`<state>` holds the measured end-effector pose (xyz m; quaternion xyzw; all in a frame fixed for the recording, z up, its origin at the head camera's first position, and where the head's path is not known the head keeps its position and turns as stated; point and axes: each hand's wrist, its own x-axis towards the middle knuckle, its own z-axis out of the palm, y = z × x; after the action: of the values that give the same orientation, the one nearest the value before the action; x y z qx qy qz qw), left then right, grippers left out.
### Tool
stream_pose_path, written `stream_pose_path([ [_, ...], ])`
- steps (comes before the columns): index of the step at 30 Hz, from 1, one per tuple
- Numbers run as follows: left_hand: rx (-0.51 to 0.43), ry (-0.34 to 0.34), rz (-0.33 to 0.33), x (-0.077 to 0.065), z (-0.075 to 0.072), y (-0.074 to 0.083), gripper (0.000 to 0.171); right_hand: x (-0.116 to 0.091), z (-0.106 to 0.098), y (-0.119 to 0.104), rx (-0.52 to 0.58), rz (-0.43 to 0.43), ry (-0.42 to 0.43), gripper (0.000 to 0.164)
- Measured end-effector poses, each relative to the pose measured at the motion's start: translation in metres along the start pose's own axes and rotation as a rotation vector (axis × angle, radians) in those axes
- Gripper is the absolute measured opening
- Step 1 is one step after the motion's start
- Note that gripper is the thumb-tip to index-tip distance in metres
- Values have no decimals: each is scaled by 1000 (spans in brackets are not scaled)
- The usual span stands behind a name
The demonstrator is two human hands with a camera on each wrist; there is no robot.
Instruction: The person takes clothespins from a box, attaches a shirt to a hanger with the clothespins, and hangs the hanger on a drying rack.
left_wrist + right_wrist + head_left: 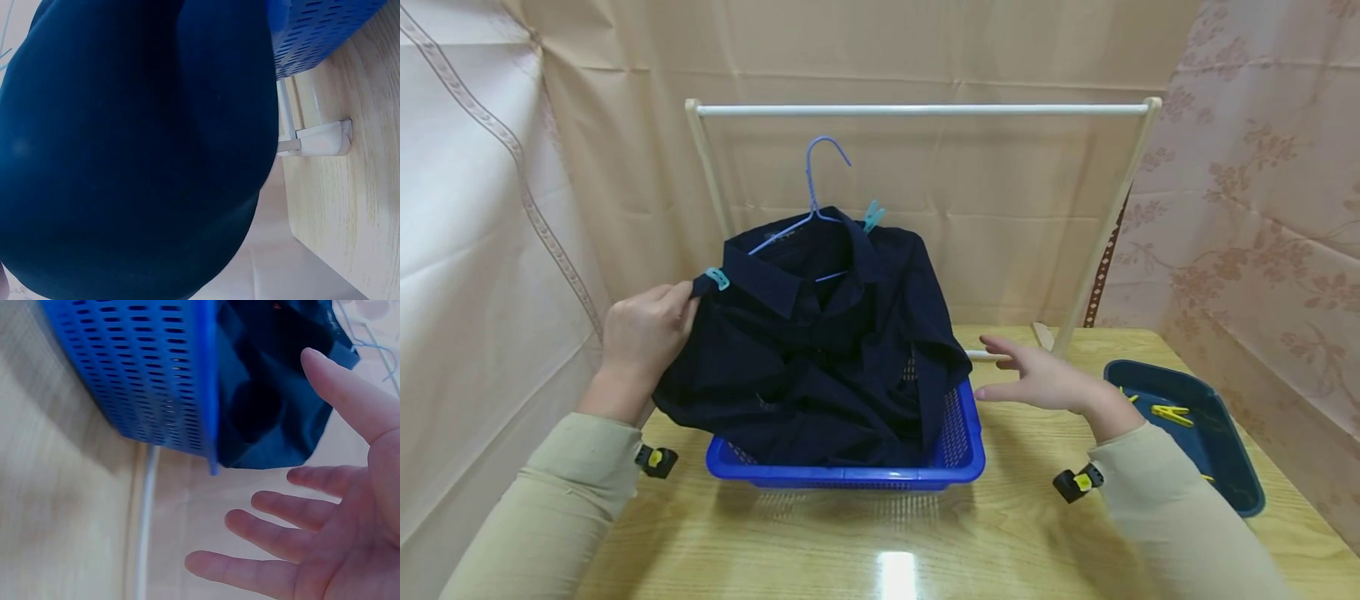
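A dark navy collared shirt [820, 367] hangs on a thin blue wire hanger [811, 179], its lower part bunched in a blue plastic basket [850, 477]. On its shoulders sit two light-blue clothespins, one clothespin [718, 278] at the left and another clothespin [873, 216] by the collar at the right. My left hand [647, 337] pinches the shirt's left shoulder cloth beside the clip; in the left wrist view the shirt [131, 144] hides the fingers. Spread and holding nothing, my right hand [1045, 379] is just right of the basket, also seen as the hand [331, 531] in the right wrist view.
Behind the basket stands a white-barred rack [925, 110] with cream side posts. A dark teal tray [1240, 467] with several yellow clothespins [1172, 414] lies at the right of the wooden table [790, 550]. Curtains surround the table.
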<state>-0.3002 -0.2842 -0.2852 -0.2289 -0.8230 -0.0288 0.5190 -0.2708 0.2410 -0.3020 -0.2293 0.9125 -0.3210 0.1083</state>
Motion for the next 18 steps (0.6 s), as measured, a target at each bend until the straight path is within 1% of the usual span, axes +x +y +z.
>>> stream_pose_path([
  [5,5,-16,-4,0,-1,0,17,-7,-11,-14,-37,-16,4,91],
  [9,8,-26,-6,0,-1,0,16,-9,-17,-26,-77,-51,-10,91],
  [14,4,-19,-2,0,-1,0,17,-7,-21,-38,-93,-114,-58,96],
  [18,-1,-6,4,0,-1,1,18,-3,-20,-51,-113,-138,-98,100],
])
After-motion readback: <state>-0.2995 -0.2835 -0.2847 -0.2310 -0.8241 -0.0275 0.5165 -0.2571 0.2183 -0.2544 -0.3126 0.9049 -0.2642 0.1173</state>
